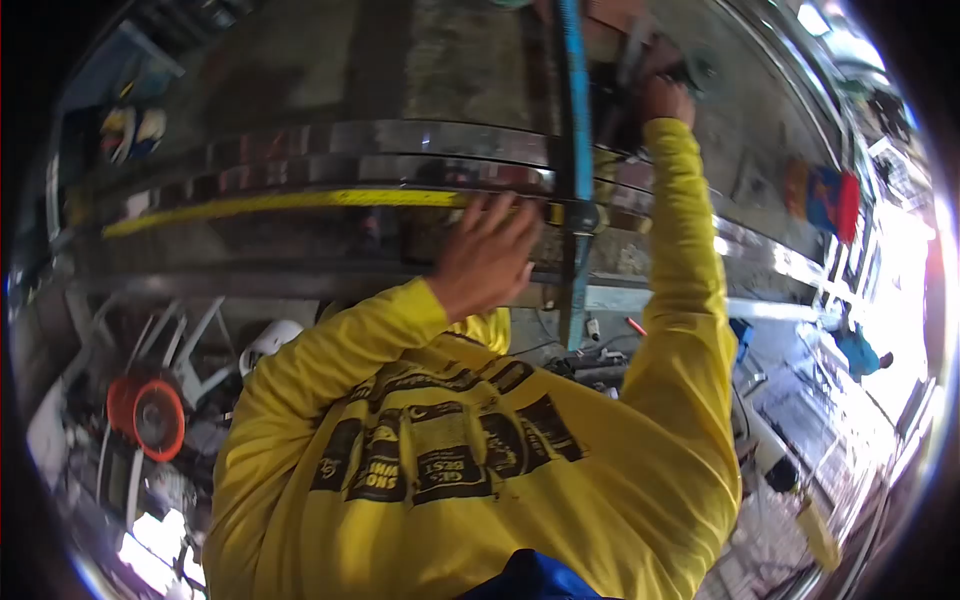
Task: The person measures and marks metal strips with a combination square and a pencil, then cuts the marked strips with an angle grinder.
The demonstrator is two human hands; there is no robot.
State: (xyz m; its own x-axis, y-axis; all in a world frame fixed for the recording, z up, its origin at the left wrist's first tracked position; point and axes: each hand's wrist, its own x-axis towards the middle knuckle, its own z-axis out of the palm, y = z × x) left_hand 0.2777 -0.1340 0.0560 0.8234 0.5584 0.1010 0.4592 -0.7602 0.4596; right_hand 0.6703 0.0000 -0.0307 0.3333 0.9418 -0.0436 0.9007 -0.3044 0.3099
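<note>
My left hand (488,258) lies with its fingers stretched out over the near end of a yellow tape measure blade (300,201). The blade runs left along shiny metal bars (380,167). A small dark item (582,216), perhaps the tape's case, sits at the blade's right end, by a blue metal bar (575,110) that crosses the bars. My right hand (668,98) reaches away to the far side, right of the blue bar, at a dark object (632,105). Blur hides its fingers and what they touch.
An orange-rimmed round thing (159,420) stands low at left. A red, blue and orange item (832,200) lies at the right of the work surface. Cables and tools (600,365) lie below the near edge. A person in blue (858,350) is at far right.
</note>
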